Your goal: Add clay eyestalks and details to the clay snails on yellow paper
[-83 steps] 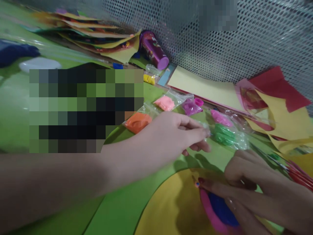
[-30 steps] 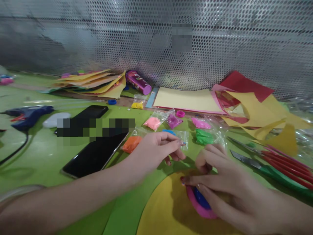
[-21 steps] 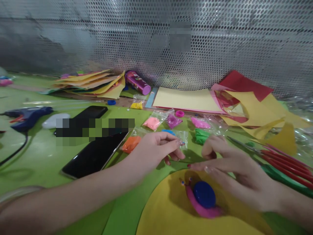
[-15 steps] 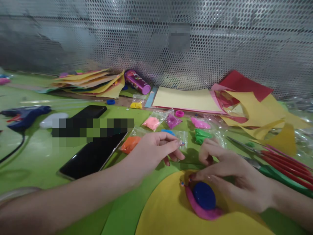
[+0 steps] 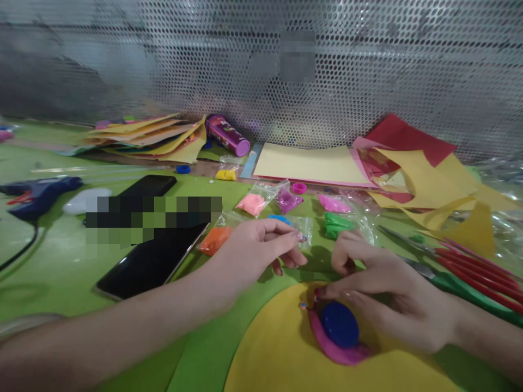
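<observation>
A snail figure lies on a yellow paper piece [image 5: 261, 337] with a curved edge. Its body is a pink strip [image 5: 333, 351], its shell a dark blue round cap [image 5: 340, 325]. Two tiny multicoloured eyes top the head. My right hand [image 5: 392, 294] is over the snail's right side, one fingertip touching the eye nearer to it. Its thumb stands apart from that finger, and the other fingers curl. My left hand [image 5: 265, 247] hovers beyond the paper, thumb and forefinger pinched. A tiny coloured speck [image 5: 302, 238] shows at the tips; I cannot make out what it is.
Small bags of coloured clay, among them orange [image 5: 215, 240], green [image 5: 338, 225] and pink [image 5: 251, 204], lie ahead. Red-handled scissors [image 5: 469, 269] lie right. Left are a black phone [image 5: 151, 261] and a glue gun [image 5: 43, 196]. Paper sheets [image 5: 306, 163] rest by the perforated metal wall [image 5: 245, 65].
The whole view has shifted very slightly. Both hands keep their poses, the right fingertip still at the snail's eye.
</observation>
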Demonstrator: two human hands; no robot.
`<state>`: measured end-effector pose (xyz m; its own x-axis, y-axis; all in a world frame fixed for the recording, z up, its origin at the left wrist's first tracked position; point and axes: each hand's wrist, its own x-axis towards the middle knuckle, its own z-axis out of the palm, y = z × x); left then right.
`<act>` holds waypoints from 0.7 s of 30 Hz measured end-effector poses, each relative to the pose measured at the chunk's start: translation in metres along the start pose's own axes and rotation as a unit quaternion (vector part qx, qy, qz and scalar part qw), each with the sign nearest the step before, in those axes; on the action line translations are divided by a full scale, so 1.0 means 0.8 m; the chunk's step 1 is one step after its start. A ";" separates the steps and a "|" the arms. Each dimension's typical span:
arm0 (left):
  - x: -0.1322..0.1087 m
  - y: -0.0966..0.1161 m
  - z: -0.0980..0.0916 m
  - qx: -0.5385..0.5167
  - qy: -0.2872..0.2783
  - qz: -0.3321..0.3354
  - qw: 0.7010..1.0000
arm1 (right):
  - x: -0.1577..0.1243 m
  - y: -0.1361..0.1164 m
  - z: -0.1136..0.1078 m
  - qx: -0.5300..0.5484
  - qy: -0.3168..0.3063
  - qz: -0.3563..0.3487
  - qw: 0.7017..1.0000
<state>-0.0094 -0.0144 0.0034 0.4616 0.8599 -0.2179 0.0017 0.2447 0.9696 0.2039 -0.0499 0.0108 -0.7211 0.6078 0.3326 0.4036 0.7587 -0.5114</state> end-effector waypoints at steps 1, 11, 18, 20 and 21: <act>0.000 0.000 0.000 0.000 0.000 0.001 1.000 | 0.000 0.000 0.001 -0.001 0.000 0.000 1.000; 0.001 0.002 0.000 0.001 -0.002 0.000 1.000 | -0.001 0.000 0.004 -0.018 0.002 -0.001 1.000; 0.001 -0.001 -0.002 0.007 -0.004 0.011 1.000 | -0.002 -0.001 0.005 -0.033 0.011 -0.021 0.999; 0.000 -0.001 -0.001 0.009 -0.004 0.016 1.000 | -0.001 0.000 0.005 -0.032 0.024 -0.017 0.999; -0.002 0.000 0.000 0.017 -0.003 0.022 1.000 | -0.001 0.001 0.004 -0.033 0.040 -0.012 0.999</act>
<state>-0.0103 -0.0156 0.0041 0.4676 0.8665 -0.1749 0.0116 0.1918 0.9814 0.2029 -0.0503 0.0071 -0.6845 0.6046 0.4073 0.4253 0.7850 -0.4504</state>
